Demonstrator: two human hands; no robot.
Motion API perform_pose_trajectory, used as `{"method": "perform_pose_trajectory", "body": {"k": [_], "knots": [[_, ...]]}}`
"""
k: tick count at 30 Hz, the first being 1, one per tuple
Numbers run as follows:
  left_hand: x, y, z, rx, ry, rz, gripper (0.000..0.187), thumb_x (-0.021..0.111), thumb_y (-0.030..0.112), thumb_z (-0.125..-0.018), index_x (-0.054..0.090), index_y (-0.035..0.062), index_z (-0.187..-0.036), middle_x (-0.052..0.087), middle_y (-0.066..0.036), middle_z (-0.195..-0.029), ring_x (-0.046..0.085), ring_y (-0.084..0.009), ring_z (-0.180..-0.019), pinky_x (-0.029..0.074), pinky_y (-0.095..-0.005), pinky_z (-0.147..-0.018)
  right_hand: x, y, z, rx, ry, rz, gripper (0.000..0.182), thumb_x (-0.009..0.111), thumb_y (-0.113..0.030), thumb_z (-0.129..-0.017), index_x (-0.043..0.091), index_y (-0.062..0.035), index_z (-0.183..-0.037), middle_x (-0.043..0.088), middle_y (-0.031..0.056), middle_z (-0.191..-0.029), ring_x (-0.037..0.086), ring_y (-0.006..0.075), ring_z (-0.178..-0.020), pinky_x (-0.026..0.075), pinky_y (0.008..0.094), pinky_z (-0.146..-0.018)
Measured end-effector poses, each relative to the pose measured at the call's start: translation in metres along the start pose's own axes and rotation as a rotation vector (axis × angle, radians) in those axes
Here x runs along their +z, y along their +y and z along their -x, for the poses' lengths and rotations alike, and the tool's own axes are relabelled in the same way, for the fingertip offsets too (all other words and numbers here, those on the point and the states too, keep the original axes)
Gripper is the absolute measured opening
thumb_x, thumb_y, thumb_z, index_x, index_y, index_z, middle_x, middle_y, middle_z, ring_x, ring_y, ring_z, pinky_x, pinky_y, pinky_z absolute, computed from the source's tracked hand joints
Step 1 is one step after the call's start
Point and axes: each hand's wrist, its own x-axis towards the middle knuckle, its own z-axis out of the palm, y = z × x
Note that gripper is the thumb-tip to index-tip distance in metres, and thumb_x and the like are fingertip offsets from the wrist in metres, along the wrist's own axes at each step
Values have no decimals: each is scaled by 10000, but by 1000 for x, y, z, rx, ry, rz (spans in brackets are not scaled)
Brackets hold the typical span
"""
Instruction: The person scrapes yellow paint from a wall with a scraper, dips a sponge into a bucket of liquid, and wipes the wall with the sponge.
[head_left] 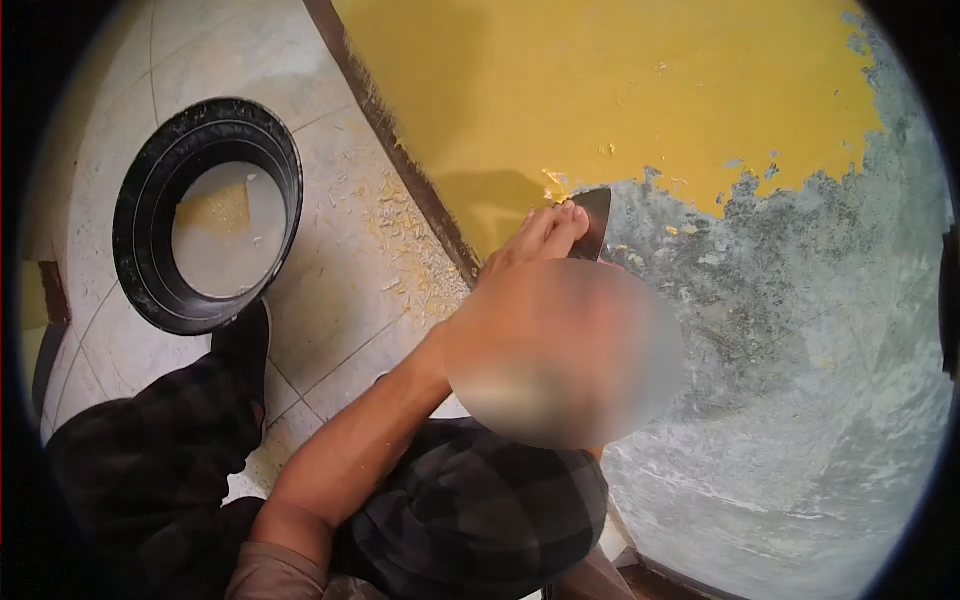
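Observation:
My left hand (540,235) reaches up from the lower left, its fingers bunched and pressed on the metal blade of a scraper (596,222). The blade lies against the wall, where yellow paint (600,90) meets bare grey plaster (780,300). Small curls of loosened paint (553,186) stand at the blade's upper left. A round blurred patch covers the scraper's handle and most or all of my right hand, so its grip cannot be made out.
A black bucket (128,230) with cloudy liquid (225,255) stands on the tiled floor (330,340) at the left. Paint flakes (405,235) litter the tiles along the dark brown strip (385,125) at the wall's base. My dark-trousered knee (470,510) is close below my hands.

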Motion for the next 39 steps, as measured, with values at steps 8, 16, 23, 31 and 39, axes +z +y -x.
{"method": "perform_pose_trajectory", "body": {"k": [8, 16, 23, 31, 39], "knots": [[3, -3, 0, 29, 26, 35, 860, 755, 438, -717, 419, -135, -1264, 447, -332, -1245, 451, -475, -1195, 372, -461, -1013, 5, 13, -5, -56, 50, 127, 280, 573, -193, -923, 491, -15, -1123, 590, 33, -742, 522, 76, -655, 415, 231, -543], [-2, -9, -7, 28, 109, -96, 836, 760, 395, -716, 396, -99, -1284, 471, -299, -1222, 497, -440, -1130, 403, -437, -975, 21, 14, -31, -177, 20, 166, 227, 573, -114, -909, 529, -12, -1107, 605, 48, -799, 515, 88, -683, 422, 259, -552], [20, 1, 23, 22, -29, -10, 859, 758, 431, -719, 405, -123, -1273, 441, -295, -1261, 453, -443, -1202, 375, -443, -1014, -12, 31, 16, 41, 55, -132, 251, 565, -138, -933, 480, -27, -1142, 560, 6, -684, 463, 59, -588, 377, 228, -510], [17, -10, 22, -29, -12, 55, 861, 761, 428, -717, 397, -116, -1276, 444, -294, -1252, 452, -439, -1203, 387, -435, -1006, -5, 16, 0, -14, 0, 123, 182, 526, -93, -931, 492, -16, -1092, 558, -4, -690, 463, 52, -600, 359, 221, -506], [15, -20, 21, 8, 36, 15, 844, 746, 414, -734, 391, -125, -1276, 479, -294, -1194, 499, -428, -1120, 407, -416, -962, 9, 15, -2, 11, 13, 189, 208, 559, -83, -898, 507, 5, -1080, 619, 65, -758, 546, 91, -713, 443, 240, -611]]}}
